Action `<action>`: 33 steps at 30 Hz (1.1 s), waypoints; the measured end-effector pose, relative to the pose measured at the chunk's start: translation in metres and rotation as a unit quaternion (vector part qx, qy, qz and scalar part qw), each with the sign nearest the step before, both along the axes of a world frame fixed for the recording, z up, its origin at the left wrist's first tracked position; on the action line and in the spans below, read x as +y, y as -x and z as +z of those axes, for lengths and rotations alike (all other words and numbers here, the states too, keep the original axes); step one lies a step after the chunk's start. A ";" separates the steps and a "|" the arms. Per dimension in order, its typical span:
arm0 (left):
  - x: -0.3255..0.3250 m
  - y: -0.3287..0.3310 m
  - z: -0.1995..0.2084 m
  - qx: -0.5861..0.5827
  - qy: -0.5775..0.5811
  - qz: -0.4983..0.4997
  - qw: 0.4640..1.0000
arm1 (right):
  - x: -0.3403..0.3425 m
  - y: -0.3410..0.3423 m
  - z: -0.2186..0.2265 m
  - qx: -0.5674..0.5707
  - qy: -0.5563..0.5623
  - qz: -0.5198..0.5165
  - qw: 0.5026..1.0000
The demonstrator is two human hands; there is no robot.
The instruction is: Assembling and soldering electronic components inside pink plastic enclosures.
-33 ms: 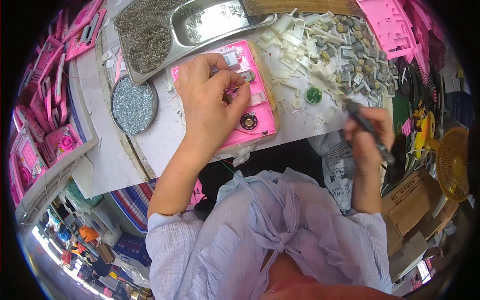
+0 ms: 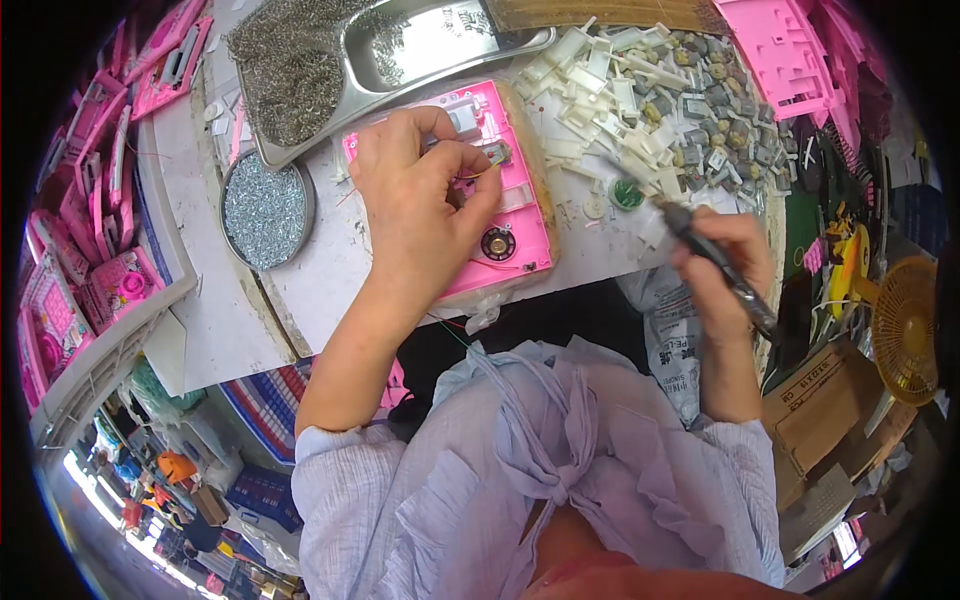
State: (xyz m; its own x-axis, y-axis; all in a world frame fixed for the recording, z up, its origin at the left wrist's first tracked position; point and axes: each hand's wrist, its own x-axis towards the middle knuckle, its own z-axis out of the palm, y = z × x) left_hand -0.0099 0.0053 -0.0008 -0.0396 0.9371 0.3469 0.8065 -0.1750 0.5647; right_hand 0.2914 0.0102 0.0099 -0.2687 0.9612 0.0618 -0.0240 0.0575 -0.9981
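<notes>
My left hand (image 2: 420,185) is over a pink plastic toy casing (image 2: 540,235), thumb and fingers pinched at a thin wire (image 2: 468,177). Beside the fingertips, a small motor (image 2: 496,152) sits in the casing, and a round black speaker (image 2: 498,243) is fitted nearer to me. The fingers partly cover the casing's inside. To the right of the casing, my right hand (image 2: 735,265) grips a pen-like tool with a black handle (image 2: 715,260). Its thin shaft (image 2: 635,175) is blurred and points up and left, over a small round green item (image 2: 627,193).
A metal tray (image 2: 420,55) of small springs stands at the back. A round bowl (image 2: 228,240) of small screws is left of the casing. White plastic parts (image 2: 600,90) and grey motors (image 2: 715,110) are heaped at the back right. Pink casings (image 2: 80,300) fill a crate at far left.
My right hand has moved slightly left with the tool, whose tip end has come closer to the pink casing and over the green item. My left hand and the casing stay put.
</notes>
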 end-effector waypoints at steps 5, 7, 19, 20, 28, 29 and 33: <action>0.001 0.000 0.001 0.012 -0.005 -0.001 1.000 | 0.012 0.031 -0.009 -0.028 -0.056 0.089 0.994; 0.000 0.000 0.003 0.021 -0.001 -0.002 1.000 | 0.016 0.035 -0.010 -0.040 -0.082 0.105 0.990; 0.002 0.001 -0.001 0.008 -0.014 -0.003 1.000 | 0.021 0.049 -0.011 -0.047 -0.104 0.106 0.988; 0.002 0.001 0.000 0.008 -0.016 -0.003 1.000 | 0.021 0.049 -0.011 -0.046 -0.102 0.107 0.988; 0.002 -0.002 -0.001 0.013 -0.027 0.007 1.000 | 0.021 0.051 -0.013 -0.057 -0.141 0.108 0.982; 0.002 -0.002 -0.001 0.013 -0.025 0.007 1.000 | 0.021 0.051 -0.013 -0.058 -0.142 0.107 0.982; 0.003 -0.002 -0.001 0.014 -0.022 0.005 1.000 | 0.022 0.051 -0.013 -0.068 -0.171 0.104 0.977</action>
